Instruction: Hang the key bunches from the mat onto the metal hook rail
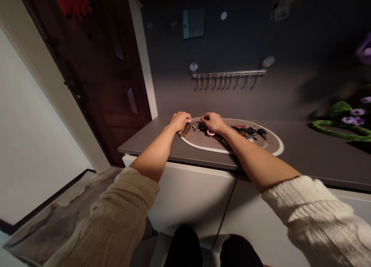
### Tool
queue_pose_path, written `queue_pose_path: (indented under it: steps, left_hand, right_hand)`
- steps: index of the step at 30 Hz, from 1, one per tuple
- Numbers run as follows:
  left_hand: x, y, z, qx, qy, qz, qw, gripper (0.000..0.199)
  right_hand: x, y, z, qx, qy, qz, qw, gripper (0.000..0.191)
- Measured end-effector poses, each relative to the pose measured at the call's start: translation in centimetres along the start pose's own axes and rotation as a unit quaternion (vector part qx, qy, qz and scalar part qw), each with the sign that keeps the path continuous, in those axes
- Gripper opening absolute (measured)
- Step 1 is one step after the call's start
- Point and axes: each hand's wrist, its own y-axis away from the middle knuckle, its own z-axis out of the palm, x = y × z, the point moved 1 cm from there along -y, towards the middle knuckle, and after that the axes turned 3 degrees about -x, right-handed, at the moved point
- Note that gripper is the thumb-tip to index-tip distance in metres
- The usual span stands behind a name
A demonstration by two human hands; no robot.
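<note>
Over the left end of an oval mat [199, 146], my left hand [180, 121] has its fingers curled down at a bunch of keys [193, 125]. A brown key fob [185, 130] lies just under that hand. My right hand [213, 122] is beside it, thumb and fingers pinched together; what they hold is too small to make out. A pink ring [210, 132] lies below the right palm, with dark key pieces near it. Farther right on the mat rests a pile of keys and fobs [251, 132], one of them red.
The grey counter [150, 137] sits above white cabinet doors [197, 193]. On the dark wall behind is a rail with several hooks [228, 74]. A green and purple flower decoration [342, 127] stands at right. A dark red door [110, 85] is at left.
</note>
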Motion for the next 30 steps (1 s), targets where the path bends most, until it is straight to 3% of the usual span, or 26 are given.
queue_pose_path:
  steps: [7, 21, 30]
  left_hand:
    - [0.2, -0.4, 0.2, 0.028, 0.036, 0.003, 0.999, 0.019]
    - [1.0, -0.6, -0.1, 0.091, 0.218, -0.022, 0.971, 0.016]
    - [1.1, -0.9, -0.1, 0.110, 0.366, -0.053, 0.922, 0.017]
  right_hand:
    - [0.0, -0.1, 0.1, 0.006, -0.013, -0.009, 1.000, 0.021]
    - [-0.6, 0.4, -0.3, 0.005, -0.053, -0.039, 0.998, 0.019]
    - [-0.9, 0.3, -0.3, 0.024, -0.143, -0.055, 0.988, 0.018]
